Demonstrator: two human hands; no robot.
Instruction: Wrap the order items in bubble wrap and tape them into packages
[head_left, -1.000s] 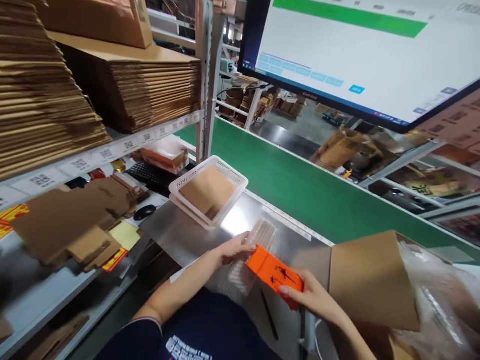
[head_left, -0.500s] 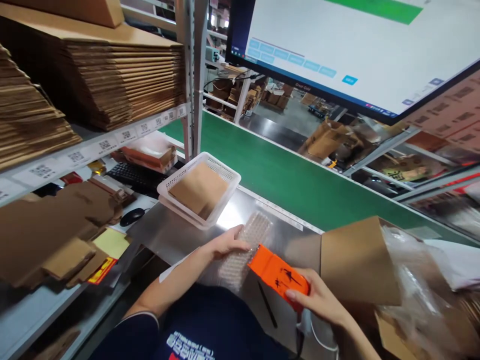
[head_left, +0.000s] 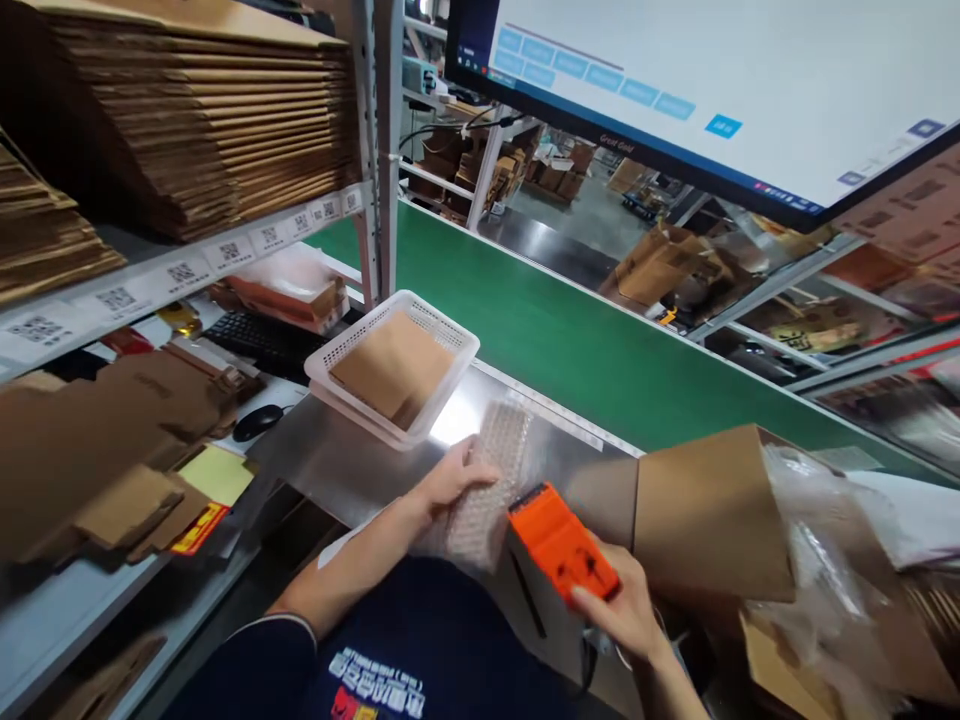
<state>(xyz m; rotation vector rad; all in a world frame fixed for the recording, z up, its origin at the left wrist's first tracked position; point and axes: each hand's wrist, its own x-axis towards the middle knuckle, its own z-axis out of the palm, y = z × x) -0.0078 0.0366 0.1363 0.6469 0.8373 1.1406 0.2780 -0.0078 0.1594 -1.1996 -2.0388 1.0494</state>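
Observation:
My left hand [head_left: 452, 480] grips a long strip of clear bubble wrap [head_left: 501, 440] by its left edge, thumb on top. The strip slants across the metal worktop [head_left: 600, 480] in front of my body. To its right, my right hand [head_left: 619, 600] is closed around the near end of an orange boxy item [head_left: 559, 540] with black writing and a dark far edge. What kind of thing it is, I cannot make out. Its far end points towards the bubble wrap, with a small gap between. Under it lies a thin black stick-like thing [head_left: 529, 595].
A white basket [head_left: 319, 365] with a flat brown piece stands at the back left. Beyond runs a green conveyor belt [head_left: 570, 310]. To the right are a cardboard box [head_left: 705, 520] and clear plastic [head_left: 817, 560]. A monitor [head_left: 637, 150] hangs above; flattened cartons [head_left: 262, 120] fill the left shelf.
The orange item has turned steeper and its far end has moved slightly right, away from the bubble wrap. The bubble wrap has shifted a little under my left hand. The view has tilted slightly down.

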